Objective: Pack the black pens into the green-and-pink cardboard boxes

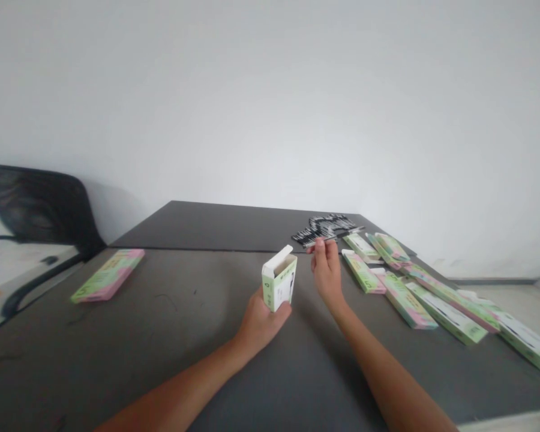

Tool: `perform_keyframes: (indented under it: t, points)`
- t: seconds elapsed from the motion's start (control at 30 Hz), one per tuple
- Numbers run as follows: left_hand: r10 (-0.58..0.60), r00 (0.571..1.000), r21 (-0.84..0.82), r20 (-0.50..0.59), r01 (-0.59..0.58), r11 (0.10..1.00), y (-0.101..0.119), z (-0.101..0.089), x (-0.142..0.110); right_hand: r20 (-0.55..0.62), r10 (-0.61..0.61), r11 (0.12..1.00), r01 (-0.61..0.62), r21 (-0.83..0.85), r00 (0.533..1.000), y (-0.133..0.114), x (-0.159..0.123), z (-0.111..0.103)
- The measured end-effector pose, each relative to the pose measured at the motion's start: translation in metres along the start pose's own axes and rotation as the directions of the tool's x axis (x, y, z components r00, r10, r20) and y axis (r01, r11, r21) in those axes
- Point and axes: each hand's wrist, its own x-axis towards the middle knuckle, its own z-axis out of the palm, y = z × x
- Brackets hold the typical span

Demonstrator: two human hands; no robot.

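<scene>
- Two hands are raised above the middle of the worktop.
- Your left hand grips an upright green-and-white box with its top flap open.
- Your right hand pinches a slim black pen, near the box but not touching it.
- A heap of black pens lies by the far edge, right of centre.
- Flat green-and-pink boxes lie scattered along the right edge.
- Another flat box lies by the left edge, with a black chair beyond it.
</scene>
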Motion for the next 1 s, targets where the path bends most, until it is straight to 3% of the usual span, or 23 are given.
perform_keyframes:
  t: [0.17, 0.3, 0.5, 0.67, 1.0]
  points:
    - [0.048, 0.998, 0.019, 0.028, -0.048, 0.999, -0.001, 0.000, 0.000, 0.034, -0.079, 0.973, 0.070, 0.219, 0.996, -0.046, -0.029, 0.012]
    - [0.072, 0.996, 0.034, 0.043, -0.074, 0.997, 0.002, 0.001, 0.000, 0.055, -0.215, 0.925, 0.185, 0.332, 0.975, -0.062, -0.049, 0.006]
    - [0.100, 0.991, 0.000, 0.089, -0.101, 0.995, 0.002, 0.004, -0.003, 0.126, -0.336, 0.941, 0.327, 0.084, 0.933, -0.061, -0.053, -0.014]
    - [0.086, 0.991, 0.018, 0.102, -0.088, 0.996, 0.000, 0.005, -0.007, 0.168, -0.420, 0.889, 0.441, -0.124, 0.892, -0.066, -0.043, -0.024]
    - [0.064, 0.990, -0.050, 0.122, -0.058, 0.997, 0.002, 0.008, -0.008, 0.201, -0.574, 0.763, 0.608, -0.219, 0.794, -0.072, -0.036, -0.024]
